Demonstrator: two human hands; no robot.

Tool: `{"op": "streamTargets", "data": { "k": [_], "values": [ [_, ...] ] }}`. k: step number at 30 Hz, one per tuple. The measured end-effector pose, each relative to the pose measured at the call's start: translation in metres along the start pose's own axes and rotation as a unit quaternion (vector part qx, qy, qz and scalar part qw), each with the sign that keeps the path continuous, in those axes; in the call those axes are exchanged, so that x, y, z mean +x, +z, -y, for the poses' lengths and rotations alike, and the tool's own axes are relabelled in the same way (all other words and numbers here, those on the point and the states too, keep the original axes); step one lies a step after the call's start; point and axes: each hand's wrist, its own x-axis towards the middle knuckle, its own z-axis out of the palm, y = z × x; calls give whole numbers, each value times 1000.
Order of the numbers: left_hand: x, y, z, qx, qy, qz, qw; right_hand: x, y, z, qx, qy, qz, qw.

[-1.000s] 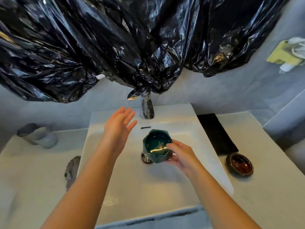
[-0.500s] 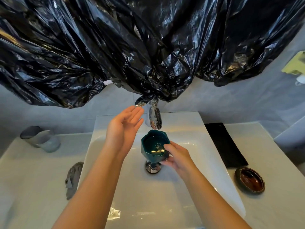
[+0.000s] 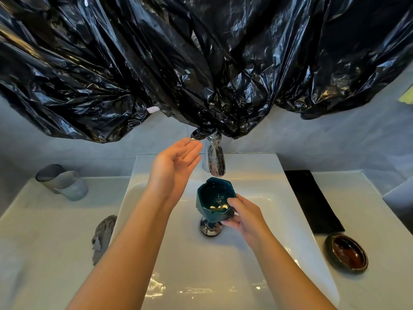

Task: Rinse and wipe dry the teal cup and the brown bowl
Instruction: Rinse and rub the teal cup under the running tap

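My right hand (image 3: 243, 217) grips the teal cup (image 3: 212, 201) by its near side and holds it upright over the white sink (image 3: 257, 253), just below the chrome tap spout (image 3: 215, 161). A little water glints inside the cup. My left hand (image 3: 174, 164) is raised with straight fingers, palm turned right, its fingertips right by the tap lever (image 3: 197, 134). The brown bowl (image 3: 346, 252) sits on the counter to the right of the sink.
Black plastic sheeting (image 3: 201, 63) hangs over the wall above the tap. A black cloth (image 3: 312, 200) lies on the right counter behind the bowl. A grey rag (image 3: 102, 236) and a clear glass tumbler (image 3: 62, 182) are on the left counter. The drain plug (image 3: 210, 228) is under the cup.
My left hand rose toward the tap lever. My right hand lifted the cup closer under the spout.
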Motion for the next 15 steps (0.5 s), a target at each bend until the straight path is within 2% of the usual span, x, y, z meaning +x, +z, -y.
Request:
{"op": "streamTargets", "data": {
  "k": [15],
  "values": [
    [2, 9, -10, 42, -3, 37, 998, -6, 3, -5, 4, 7, -7, 1000]
  ]
}}
